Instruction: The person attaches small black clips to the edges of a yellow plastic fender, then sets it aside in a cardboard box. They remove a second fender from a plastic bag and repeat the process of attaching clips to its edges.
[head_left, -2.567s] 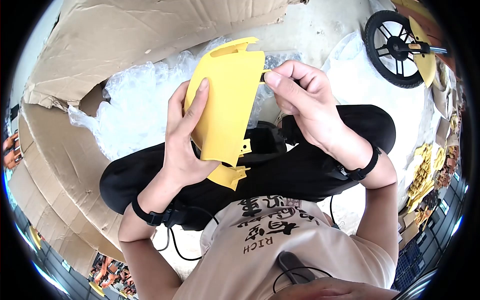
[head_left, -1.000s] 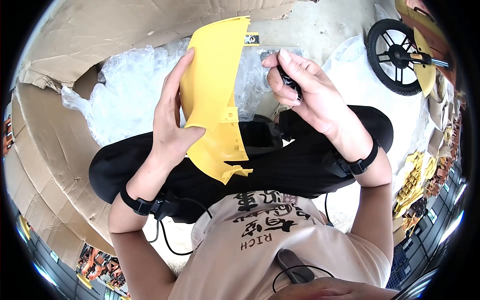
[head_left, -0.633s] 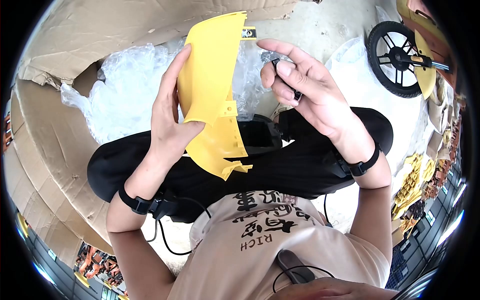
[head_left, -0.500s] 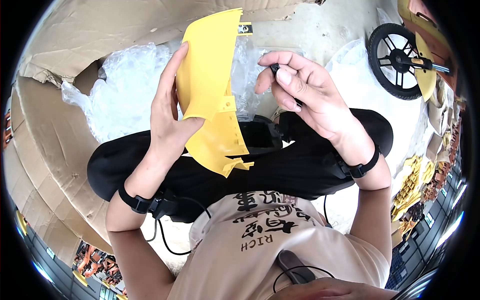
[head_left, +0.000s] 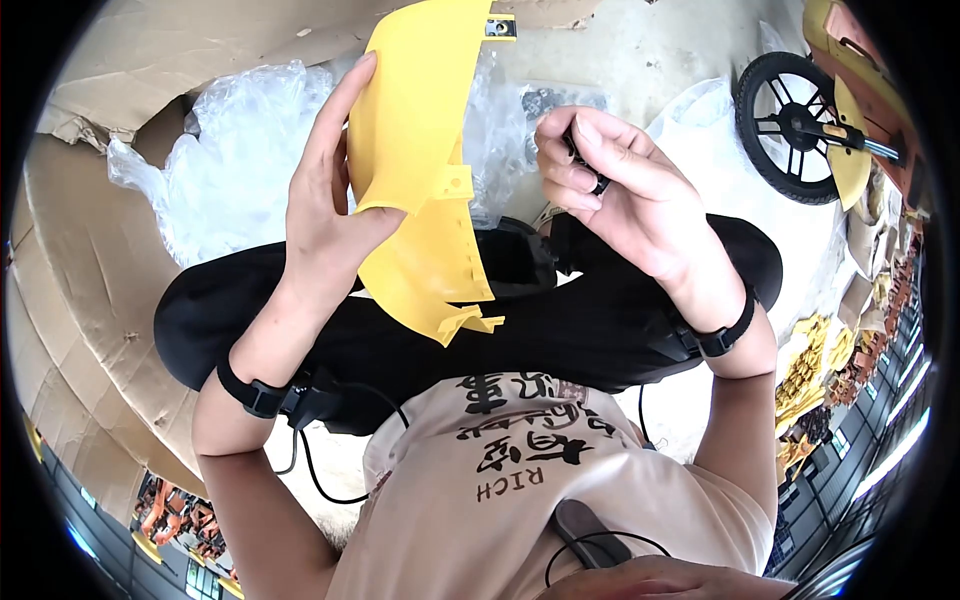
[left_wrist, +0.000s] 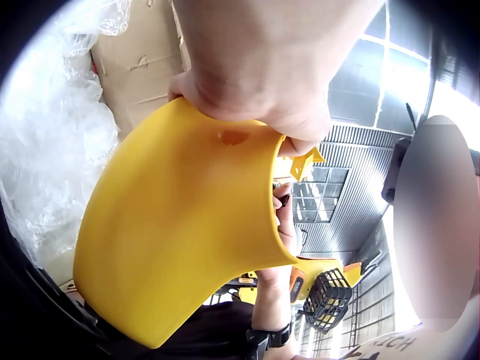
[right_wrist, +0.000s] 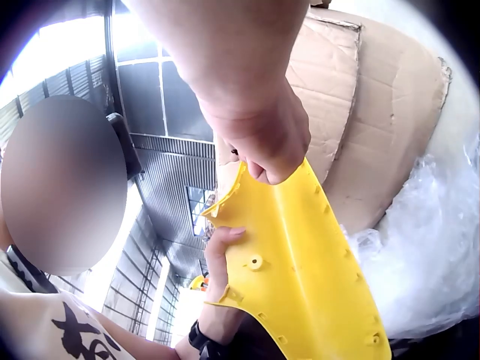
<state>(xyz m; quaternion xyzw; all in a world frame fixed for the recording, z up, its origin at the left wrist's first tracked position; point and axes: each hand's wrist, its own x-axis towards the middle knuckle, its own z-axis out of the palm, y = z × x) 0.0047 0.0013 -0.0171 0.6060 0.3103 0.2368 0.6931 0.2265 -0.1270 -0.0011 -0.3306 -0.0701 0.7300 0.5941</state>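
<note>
My left hand (head_left: 325, 215) holds a curved yellow plastic panel (head_left: 415, 110) upright, thumb on its near edge and fingers along its outer side. In the left wrist view the smooth outer face of the panel (left_wrist: 180, 225) shows; the right wrist view shows its ribbed inner face (right_wrist: 300, 262) with screw posts. A small dark clip (head_left: 501, 28) with a hole sits on the tab at the panel's top right. Apart from the panel, to its right, my right hand (head_left: 640, 190) holds small black pieces (head_left: 599, 184) in its curled fingers, partly hidden.
Crumpled clear plastic wrap (head_left: 240, 150) lies beyond my left hand, beside large cardboard sheets (head_left: 90, 230). A black spoked wheel (head_left: 795, 125) with a yellow fender stands at the far right. Several yellow parts (head_left: 810, 370) are piled at the right. My crossed legs (head_left: 230, 310) are below the panel.
The right hand has left the panel's tab, where the clip now shows, and has moved the black pieces about in its fingers. The left hand has shifted the panel up and left in view.
</note>
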